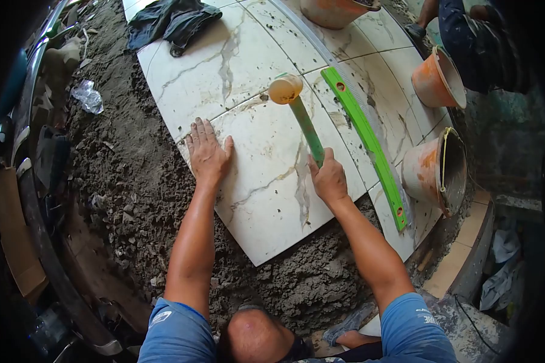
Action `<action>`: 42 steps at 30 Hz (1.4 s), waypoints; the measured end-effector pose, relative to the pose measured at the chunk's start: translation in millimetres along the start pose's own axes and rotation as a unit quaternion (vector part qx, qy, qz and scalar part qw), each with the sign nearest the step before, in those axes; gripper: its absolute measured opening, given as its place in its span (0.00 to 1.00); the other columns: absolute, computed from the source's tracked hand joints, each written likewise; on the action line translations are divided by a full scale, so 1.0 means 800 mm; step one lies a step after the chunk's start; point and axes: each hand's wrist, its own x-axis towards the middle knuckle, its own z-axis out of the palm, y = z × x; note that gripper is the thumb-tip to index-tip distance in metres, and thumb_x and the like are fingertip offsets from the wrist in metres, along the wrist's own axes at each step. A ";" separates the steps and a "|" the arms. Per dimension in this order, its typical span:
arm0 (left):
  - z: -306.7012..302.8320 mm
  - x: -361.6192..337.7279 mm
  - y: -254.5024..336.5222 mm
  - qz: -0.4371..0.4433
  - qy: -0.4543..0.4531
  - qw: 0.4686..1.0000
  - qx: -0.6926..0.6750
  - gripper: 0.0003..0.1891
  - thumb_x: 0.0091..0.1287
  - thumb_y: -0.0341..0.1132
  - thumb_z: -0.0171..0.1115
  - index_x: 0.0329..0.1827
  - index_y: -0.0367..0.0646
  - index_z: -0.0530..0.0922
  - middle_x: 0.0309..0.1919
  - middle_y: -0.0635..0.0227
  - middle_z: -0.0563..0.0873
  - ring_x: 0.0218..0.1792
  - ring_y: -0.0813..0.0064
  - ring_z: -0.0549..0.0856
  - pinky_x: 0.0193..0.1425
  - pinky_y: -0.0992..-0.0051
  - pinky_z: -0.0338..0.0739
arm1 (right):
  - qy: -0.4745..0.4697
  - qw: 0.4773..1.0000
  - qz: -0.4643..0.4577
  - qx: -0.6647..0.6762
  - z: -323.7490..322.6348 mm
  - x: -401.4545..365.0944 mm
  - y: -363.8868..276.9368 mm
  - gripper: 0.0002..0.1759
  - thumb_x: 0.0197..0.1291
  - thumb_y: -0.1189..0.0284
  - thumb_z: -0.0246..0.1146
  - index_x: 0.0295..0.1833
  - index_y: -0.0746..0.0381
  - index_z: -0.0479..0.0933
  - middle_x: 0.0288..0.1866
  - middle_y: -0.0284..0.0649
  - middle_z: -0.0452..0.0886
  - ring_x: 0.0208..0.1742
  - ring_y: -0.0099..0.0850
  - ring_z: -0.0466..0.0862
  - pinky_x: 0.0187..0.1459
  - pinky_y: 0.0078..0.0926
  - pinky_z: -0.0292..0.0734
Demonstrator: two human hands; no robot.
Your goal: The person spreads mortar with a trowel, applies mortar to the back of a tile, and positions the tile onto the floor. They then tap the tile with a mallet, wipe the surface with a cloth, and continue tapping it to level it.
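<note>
My left hand (207, 152) lies flat with fingers stretched on the left edge of a white marbled floor tile (266, 181). In my right hand (329, 179) is the green handle of a rubber mallet (286, 89), its pale head raised over the tile's far side. The tile rests on dark, crumbly mortar (297, 290), which shows along its near and left edges. Right of the mallet, a bright green spirit level (366, 142) lies lengthwise on the neighbouring tiles, beside a long grey straightedge (321, 45).
Orange mortar-stained buckets (433, 169) stand along the right, with another (439, 78) farther back. A dark cloth (169, 24) lies on the far tiles. Crumpled clear plastic (88, 97) sits on the mortar at left. Another person (478, 42) is at the upper right.
</note>
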 end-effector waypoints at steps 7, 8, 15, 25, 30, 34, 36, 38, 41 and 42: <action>-0.002 0.004 -0.002 0.002 -0.024 1.000 -0.014 0.42 0.69 0.60 0.46 0.76 0.34 0.56 0.77 0.50 0.56 0.78 0.55 0.54 0.80 0.57 0.45 | -0.020 0.998 0.039 -0.042 -0.035 -0.009 -0.018 0.24 0.68 0.55 0.56 0.49 0.68 0.67 0.37 0.64 0.81 0.42 0.63 0.81 0.45 0.55 0.76; -0.005 0.003 -0.001 -0.004 -0.036 0.999 -0.032 0.42 0.70 0.60 0.45 0.77 0.36 0.54 0.78 0.52 0.54 0.79 0.57 0.52 0.80 0.57 0.43 | 0.034 0.999 -0.002 -0.012 -0.037 -0.008 -0.019 0.23 0.69 0.56 0.57 0.49 0.68 0.67 0.35 0.64 0.81 0.41 0.63 0.81 0.43 0.54 0.76; -0.005 0.000 -0.003 -0.006 0.020 0.999 -0.043 0.42 0.69 0.62 0.45 0.76 0.36 0.58 0.77 0.53 0.58 0.77 0.55 0.55 0.79 0.56 0.46 | 0.052 0.997 -0.027 0.059 0.003 -0.048 0.014 0.19 0.68 0.60 0.59 0.47 0.68 0.71 0.31 0.58 0.81 0.35 0.61 0.81 0.37 0.49 0.75; -0.046 0.005 -0.103 0.021 -0.014 0.997 0.072 0.35 0.73 0.61 0.45 0.69 0.41 0.70 0.70 0.59 0.71 0.74 0.56 0.64 0.79 0.54 0.49 | -0.040 0.921 0.035 0.386 0.014 -0.087 -0.067 0.15 0.69 0.61 0.59 0.44 0.63 0.71 0.23 0.32 0.72 0.17 0.19 0.73 0.19 0.20 0.70; -0.073 0.011 -0.126 -0.059 0.086 0.990 0.090 0.22 0.65 0.43 0.63 0.59 0.40 0.79 0.66 0.56 0.76 0.71 0.53 0.68 0.77 0.51 0.53 | -0.021 0.937 0.055 0.343 0.024 -0.067 -0.092 0.19 0.68 0.57 0.59 0.46 0.64 0.70 0.23 0.35 0.74 0.17 0.23 0.75 0.18 0.23 0.72; -0.037 0.009 -0.062 0.165 -0.024 0.985 -0.042 0.32 0.69 0.49 0.56 0.72 0.39 0.65 0.73 0.54 0.65 0.75 0.57 0.62 0.78 0.56 0.53 | 0.022 0.922 0.046 0.383 0.027 0.005 -0.092 0.18 0.69 0.57 0.58 0.46 0.62 0.67 0.25 0.36 0.73 0.16 0.23 0.74 0.17 0.25 0.72; -0.034 0.003 -0.044 0.162 -0.041 0.984 -0.058 0.34 0.69 0.51 0.55 0.73 0.39 0.64 0.73 0.53 0.65 0.75 0.57 0.62 0.78 0.57 0.53 | -0.003 0.886 0.107 0.451 0.019 0.034 -0.078 0.17 0.70 0.57 0.57 0.45 0.60 0.65 0.26 0.35 0.71 0.16 0.23 0.73 0.16 0.25 0.71; -0.035 0.002 -0.043 0.115 -0.063 0.989 -0.066 0.36 0.68 0.53 0.57 0.73 0.39 0.63 0.74 0.52 0.64 0.75 0.58 0.62 0.79 0.57 0.52 | -0.020 0.872 0.127 0.472 0.012 0.043 -0.063 0.17 0.70 0.57 0.57 0.45 0.59 0.64 0.25 0.34 0.70 0.16 0.22 0.72 0.16 0.24 0.71; -0.062 0.013 -0.039 0.109 -0.145 0.982 -0.049 0.50 0.56 0.61 0.67 0.74 0.35 0.60 0.74 0.50 0.62 0.76 0.57 0.60 0.79 0.58 0.51 | -0.104 0.852 0.159 0.487 0.017 0.021 -0.054 0.16 0.70 0.57 0.57 0.48 0.57 0.65 0.25 0.33 0.69 0.17 0.21 0.71 0.16 0.23 0.69; -0.070 0.014 -0.039 0.110 -0.163 0.979 -0.060 0.58 0.46 0.63 0.73 0.74 0.33 0.59 0.74 0.49 0.62 0.76 0.57 0.59 0.80 0.58 0.50 | -0.140 0.853 0.175 0.471 0.011 0.000 -0.060 0.15 0.70 0.58 0.58 0.50 0.57 0.66 0.25 0.33 0.70 0.17 0.21 0.71 0.16 0.23 0.69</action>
